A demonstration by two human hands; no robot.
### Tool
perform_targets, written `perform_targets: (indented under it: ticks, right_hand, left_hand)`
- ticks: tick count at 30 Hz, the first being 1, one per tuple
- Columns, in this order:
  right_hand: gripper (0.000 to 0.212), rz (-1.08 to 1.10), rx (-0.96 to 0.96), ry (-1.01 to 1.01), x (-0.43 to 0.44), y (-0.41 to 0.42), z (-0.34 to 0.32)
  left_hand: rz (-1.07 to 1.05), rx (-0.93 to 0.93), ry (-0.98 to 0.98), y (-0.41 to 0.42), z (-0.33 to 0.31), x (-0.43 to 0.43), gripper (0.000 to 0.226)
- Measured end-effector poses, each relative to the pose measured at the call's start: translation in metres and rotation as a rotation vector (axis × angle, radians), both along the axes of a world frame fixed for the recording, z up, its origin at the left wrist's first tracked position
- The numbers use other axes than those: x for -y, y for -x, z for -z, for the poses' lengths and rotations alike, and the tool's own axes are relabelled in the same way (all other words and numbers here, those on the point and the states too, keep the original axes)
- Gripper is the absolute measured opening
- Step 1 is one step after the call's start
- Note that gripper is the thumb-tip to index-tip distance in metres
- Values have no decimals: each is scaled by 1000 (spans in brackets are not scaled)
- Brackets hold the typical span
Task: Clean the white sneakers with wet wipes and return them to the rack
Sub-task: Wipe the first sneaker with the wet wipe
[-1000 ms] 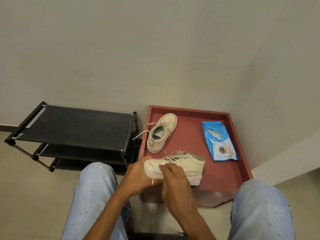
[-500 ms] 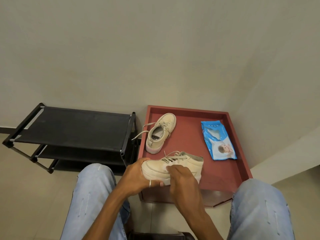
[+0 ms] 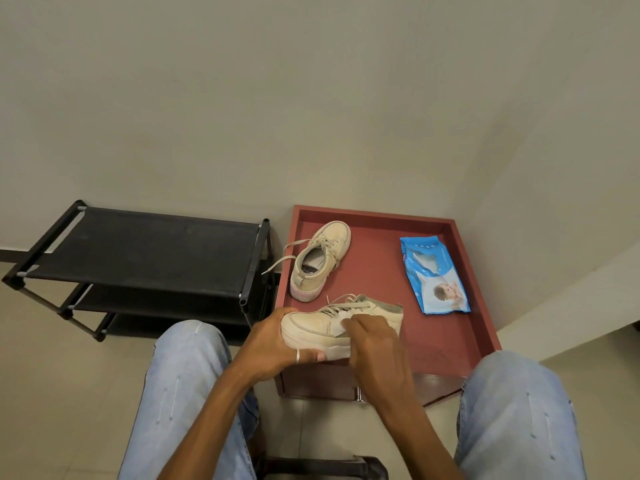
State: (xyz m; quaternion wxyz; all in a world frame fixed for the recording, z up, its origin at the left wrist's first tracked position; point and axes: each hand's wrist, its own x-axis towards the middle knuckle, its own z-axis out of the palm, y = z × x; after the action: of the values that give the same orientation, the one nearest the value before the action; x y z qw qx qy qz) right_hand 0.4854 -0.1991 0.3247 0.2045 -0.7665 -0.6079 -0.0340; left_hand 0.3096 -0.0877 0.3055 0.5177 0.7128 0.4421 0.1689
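Observation:
My left hand (image 3: 273, 344) grips the toe of a white sneaker (image 3: 311, 325), held on its side over the near edge of the red tray (image 3: 381, 285). My right hand (image 3: 375, 348) presses a white wet wipe (image 3: 341, 322) against the sneaker's side, just below the laces. The second white sneaker (image 3: 320, 261) stands upright on the tray's far left part, one lace trailing over the rim. A blue pack of wet wipes (image 3: 434, 275) lies flat on the tray's right side.
A black three-tier shoe rack (image 3: 145, 251) stands to the left of the tray, against the wall. My knees in light blue jeans (image 3: 187, 382) flank the tray's near side. A pale wall rises behind, and a low ledge (image 3: 571, 306) runs on the right.
My right hand has slid rightward along the sneaker's side, from the toe toward the laces, with the wipe. The left hand has kept its hold on the toe, tilting the shoe slightly.

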Motion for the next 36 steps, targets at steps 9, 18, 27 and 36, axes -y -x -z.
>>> perform_targets:
  ticks: [9, 18, 27, 36]
  right_hand:
    - [24, 84, 76, -65, -1, 1, -1]
    - [34, 214, -162, -18, 6, -10, 2]
    - [23, -13, -276, -131, -5, -12, 10]
    - [43, -59, -394, 113, -1, -21, -17]
  left_hand:
    - [-3, -5, 3, 1, 2, -1, 82]
    - [11, -11, -1, 0, 0, -1, 83]
    - [9, -12, -1, 1, -1, -1, 84]
    - [19, -10, -4, 2, 2, 0, 82]
